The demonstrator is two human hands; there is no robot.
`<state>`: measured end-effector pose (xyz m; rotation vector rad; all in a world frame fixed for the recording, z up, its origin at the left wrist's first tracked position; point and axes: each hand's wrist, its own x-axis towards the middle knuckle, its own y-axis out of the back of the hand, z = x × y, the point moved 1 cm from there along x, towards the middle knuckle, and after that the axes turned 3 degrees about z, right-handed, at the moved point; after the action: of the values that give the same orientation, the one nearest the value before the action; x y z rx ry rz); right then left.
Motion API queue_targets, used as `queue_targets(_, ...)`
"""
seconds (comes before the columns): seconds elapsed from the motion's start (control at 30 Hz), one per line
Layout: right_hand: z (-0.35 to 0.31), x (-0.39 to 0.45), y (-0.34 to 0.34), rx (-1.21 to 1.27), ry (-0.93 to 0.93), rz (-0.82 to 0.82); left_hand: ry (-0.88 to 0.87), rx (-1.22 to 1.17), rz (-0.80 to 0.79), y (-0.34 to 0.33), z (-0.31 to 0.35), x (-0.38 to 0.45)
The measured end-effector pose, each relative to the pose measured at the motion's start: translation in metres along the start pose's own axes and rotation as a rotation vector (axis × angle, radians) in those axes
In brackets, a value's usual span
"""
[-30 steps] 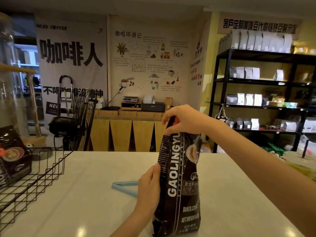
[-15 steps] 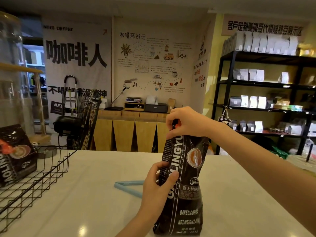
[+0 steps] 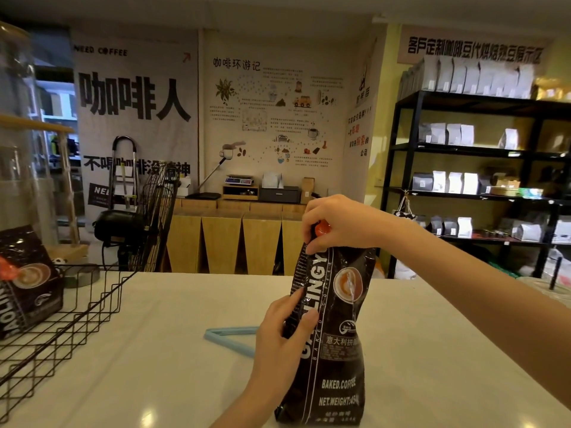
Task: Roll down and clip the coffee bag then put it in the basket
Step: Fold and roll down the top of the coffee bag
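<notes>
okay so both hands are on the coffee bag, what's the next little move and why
Probably fold the top down with the right hand: the coffee bag stands upright, the left hand steadies its side, and the blue clip lies unused on the table.

Bare counter (image 3: 160,350) separates basket (image 3: 92,307) from bag (image 3: 333,350).

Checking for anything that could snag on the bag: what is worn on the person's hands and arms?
Nothing shows on either one. The left hand and right hand are bare, with no gloves, rings, watch or bracelet visible. Both forearms are uncovered as far as the frame shows; no sleeve comes into view.
</notes>
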<state>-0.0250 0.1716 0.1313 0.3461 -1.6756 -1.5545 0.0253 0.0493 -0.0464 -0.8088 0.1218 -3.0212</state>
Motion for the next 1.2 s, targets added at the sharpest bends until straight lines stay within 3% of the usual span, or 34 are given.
queue_targets(0.23,0.007,0.004,0.003,-0.070,-0.036,-0.003,-0.002,-0.044,-0.010,-0.002,0.003,-0.002)
queue_targets(0.43,-0.005,0.005,-0.001,-0.074,-0.005,0.146,0.027,-0.061,0.079,-0.011,0.012,0.004)
queue_targets(0.57,-0.012,0.007,-0.002,-0.053,0.025,0.213,0.000,-0.075,0.025,-0.015,0.017,0.006)
queue_targets(0.77,-0.005,0.011,-0.013,-0.334,-0.056,0.216,-0.028,-0.048,0.074,-0.016,0.020,0.004)
queue_targets(0.97,-0.001,0.017,-0.022,-0.406,-0.049,0.197,-0.028,-0.036,0.139,-0.018,0.021,0.002)
queue_targets(1.2,-0.009,0.022,-0.024,-0.502,-0.002,0.183,0.095,-0.158,0.074,-0.007,0.019,0.004)
